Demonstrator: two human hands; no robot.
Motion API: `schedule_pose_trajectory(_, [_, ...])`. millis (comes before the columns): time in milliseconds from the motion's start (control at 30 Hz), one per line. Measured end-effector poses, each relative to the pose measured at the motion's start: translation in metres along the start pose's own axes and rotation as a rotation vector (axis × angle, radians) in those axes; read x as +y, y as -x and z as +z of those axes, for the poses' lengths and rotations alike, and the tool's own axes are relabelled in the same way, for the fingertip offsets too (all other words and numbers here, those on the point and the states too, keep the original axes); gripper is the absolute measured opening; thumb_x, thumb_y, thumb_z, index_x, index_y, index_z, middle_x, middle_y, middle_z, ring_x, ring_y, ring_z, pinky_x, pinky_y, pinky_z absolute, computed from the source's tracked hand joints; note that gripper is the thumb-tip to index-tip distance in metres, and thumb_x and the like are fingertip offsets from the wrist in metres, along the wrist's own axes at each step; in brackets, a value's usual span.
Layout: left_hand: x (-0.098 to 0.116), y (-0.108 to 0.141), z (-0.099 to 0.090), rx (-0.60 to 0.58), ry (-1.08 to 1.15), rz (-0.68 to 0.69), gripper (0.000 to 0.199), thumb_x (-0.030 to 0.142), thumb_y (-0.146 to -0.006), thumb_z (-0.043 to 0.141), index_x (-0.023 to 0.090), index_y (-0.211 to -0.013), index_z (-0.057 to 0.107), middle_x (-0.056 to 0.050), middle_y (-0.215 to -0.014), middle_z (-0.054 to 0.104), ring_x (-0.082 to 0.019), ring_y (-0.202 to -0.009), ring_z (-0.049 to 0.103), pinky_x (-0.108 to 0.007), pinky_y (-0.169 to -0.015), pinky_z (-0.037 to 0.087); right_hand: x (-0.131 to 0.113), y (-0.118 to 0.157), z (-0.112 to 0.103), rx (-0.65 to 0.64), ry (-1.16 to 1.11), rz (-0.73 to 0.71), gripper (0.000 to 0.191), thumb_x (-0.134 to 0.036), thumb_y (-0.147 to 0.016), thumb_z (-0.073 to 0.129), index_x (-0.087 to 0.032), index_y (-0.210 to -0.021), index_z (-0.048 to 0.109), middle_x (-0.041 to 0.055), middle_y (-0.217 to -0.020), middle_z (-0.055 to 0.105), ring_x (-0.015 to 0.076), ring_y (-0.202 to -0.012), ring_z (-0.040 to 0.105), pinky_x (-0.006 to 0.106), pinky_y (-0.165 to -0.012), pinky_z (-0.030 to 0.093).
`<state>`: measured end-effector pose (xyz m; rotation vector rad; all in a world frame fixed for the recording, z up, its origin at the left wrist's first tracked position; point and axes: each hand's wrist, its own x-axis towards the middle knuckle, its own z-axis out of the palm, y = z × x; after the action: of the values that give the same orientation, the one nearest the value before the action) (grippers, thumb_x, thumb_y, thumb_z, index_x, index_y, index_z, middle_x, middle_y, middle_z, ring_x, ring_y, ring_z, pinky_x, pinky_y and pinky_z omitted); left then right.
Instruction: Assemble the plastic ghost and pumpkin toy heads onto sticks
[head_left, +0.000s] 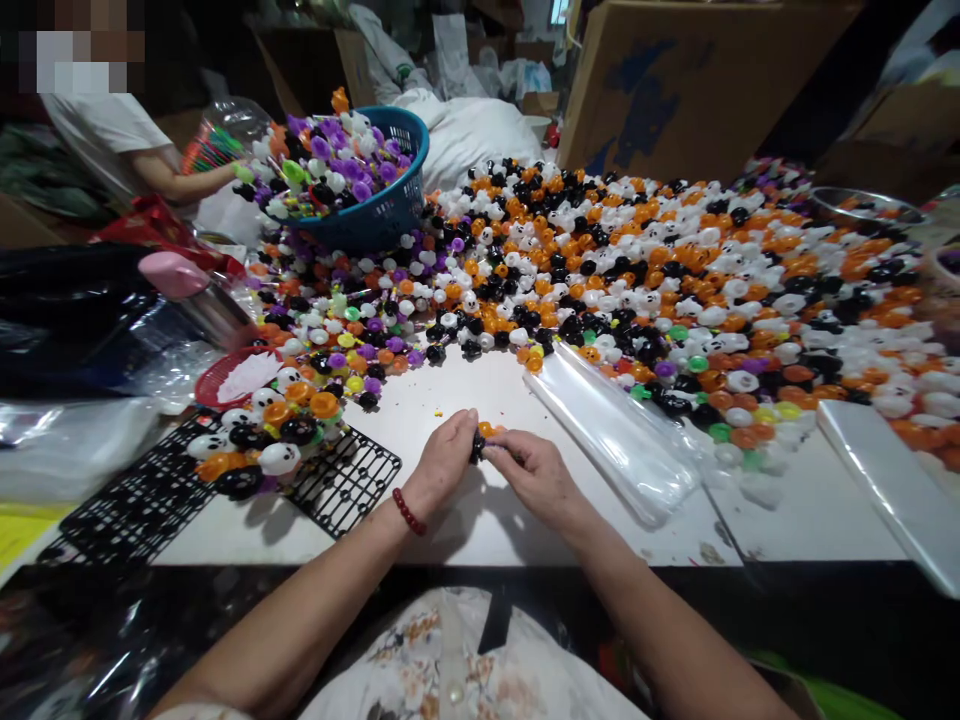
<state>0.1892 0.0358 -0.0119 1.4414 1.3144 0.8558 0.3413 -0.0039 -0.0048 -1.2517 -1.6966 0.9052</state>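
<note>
Over the bare white tabletop [480,385], my two hands meet in front of me. My left hand [444,460], with a red bead bracelet at the wrist, is closed on a small shiny black plastic figure [477,447]. Against it, my right hand [536,475] is closed in a pinch at a small orange plastic figure [489,430]. The fingers partly hide both pieces. Left of my hands, a cluster of black, white and orange figures [279,458] sits on a black plastic grid [345,485]. Clear plastic bags [619,430] lie to the right of my right hand.
A large heap of figures [600,250] spreads across the table's far side. Behind it stand a full blue basket [409,150] and a cardboard box [697,90]. A pink-lidded bottle [195,295] and red basket [214,380] are at left. Another person's arm [180,185] reaches towards the blue basket.
</note>
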Motion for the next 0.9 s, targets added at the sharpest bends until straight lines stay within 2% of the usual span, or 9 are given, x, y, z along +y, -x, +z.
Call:
schedule_pose_trajectory(100, [-0.003,-0.003,-0.001,-0.004,-0.08,0.058,0.043,0.054,-0.094,0.035,0.021,-0.067,0.044,0.002,-0.064,0.045,-0.015,-0.062,0.043,-0.029,-0.06,0.036,0.005,0.0,0.01,0.008,-0.011,-0.002,0.021,-0.03,-0.092,0.055,-0.02,-0.088,0.072,0.0047,-0.084,0.072,0.0199,-0.081,0.063,0.033,-0.077,0.046])
schedule_pose_trajectory(167, [-0.004,-0.008,-0.004,-0.031,-0.126,0.101,0.044,0.054,-0.094,0.036,0.021,-0.067,0.045,0.002,-0.065,0.046,-0.015,-0.064,0.044,-0.029,-0.062,0.037,0.011,-0.003,0.008,-0.015,-0.046,0.02,0.022,-0.032,-0.093,0.054,-0.02,-0.088,0.072,0.0043,-0.084,0.071,0.0193,-0.081,0.063,0.032,-0.076,0.046])
schedule_pose_trajectory(267, [0.0,-0.017,-0.009,-0.068,-0.112,0.109,0.044,0.057,-0.094,0.036,0.021,-0.074,0.051,0.003,-0.067,0.048,-0.014,-0.064,0.044,-0.028,-0.061,0.037,0.022,-0.012,-0.005,-0.018,-0.151,0.095,0.025,-0.038,-0.092,0.056,-0.019,-0.095,0.071,0.0045,-0.092,0.072,0.0193,-0.088,0.064,0.031,-0.081,0.047])
schedule_pose_trajectory(367, [0.007,-0.021,-0.011,-0.099,0.012,0.038,0.047,0.062,-0.093,0.037,0.02,-0.082,0.056,0.003,-0.065,0.048,-0.013,-0.059,0.043,-0.026,-0.056,0.037,0.026,-0.016,-0.02,-0.025,-0.219,0.16,0.028,-0.042,-0.09,0.06,-0.018,-0.103,0.068,0.0041,-0.098,0.071,0.0186,-0.091,0.063,0.029,-0.08,0.048])
schedule_pose_trajectory(533, [0.007,-0.02,-0.005,-0.116,0.098,-0.016,0.055,0.067,-0.092,0.034,0.019,-0.083,0.059,0.001,-0.067,0.054,-0.013,-0.061,0.047,-0.025,-0.055,0.038,0.019,-0.015,-0.028,-0.085,-0.162,0.17,0.028,-0.043,-0.091,0.059,-0.017,-0.098,0.07,0.0028,-0.089,0.069,0.0163,-0.081,0.061,0.026,-0.072,0.046])
schedule_pose_trajectory(633, [0.001,-0.019,-0.004,-0.091,0.047,0.018,0.057,0.068,-0.091,0.034,0.019,-0.082,0.06,-0.001,-0.07,0.057,-0.014,-0.064,0.049,-0.026,-0.057,0.039,0.013,-0.013,-0.028,-0.101,-0.105,0.145,0.028,-0.042,-0.09,0.06,-0.018,-0.096,0.073,0.0034,-0.09,0.07,0.0172,-0.083,0.062,0.027,-0.074,0.045])
schedule_pose_trajectory(733, [0.0,-0.019,-0.006,-0.053,0.003,0.042,0.055,0.067,-0.092,0.034,0.019,-0.078,0.058,0.0,-0.068,0.055,-0.014,-0.063,0.048,-0.026,-0.058,0.039,0.009,-0.013,-0.031,-0.129,-0.086,0.159,0.029,-0.043,-0.089,0.061,-0.018,-0.094,0.074,0.0019,-0.083,0.069,0.0165,-0.077,0.059,0.026,-0.069,0.043])
schedule_pose_trajectory(900, [0.012,-0.012,-0.008,-0.023,-0.157,0.159,0.051,0.06,-0.096,0.031,0.021,-0.07,0.05,0.0,-0.065,0.053,-0.015,-0.064,0.048,-0.028,-0.062,0.036,0.007,-0.012,-0.029,-0.191,-0.157,0.196,0.031,-0.044,-0.089,0.058,-0.017,-0.088,0.073,-0.0011,-0.073,0.063,0.0137,-0.068,0.053,0.025,-0.063,0.038])
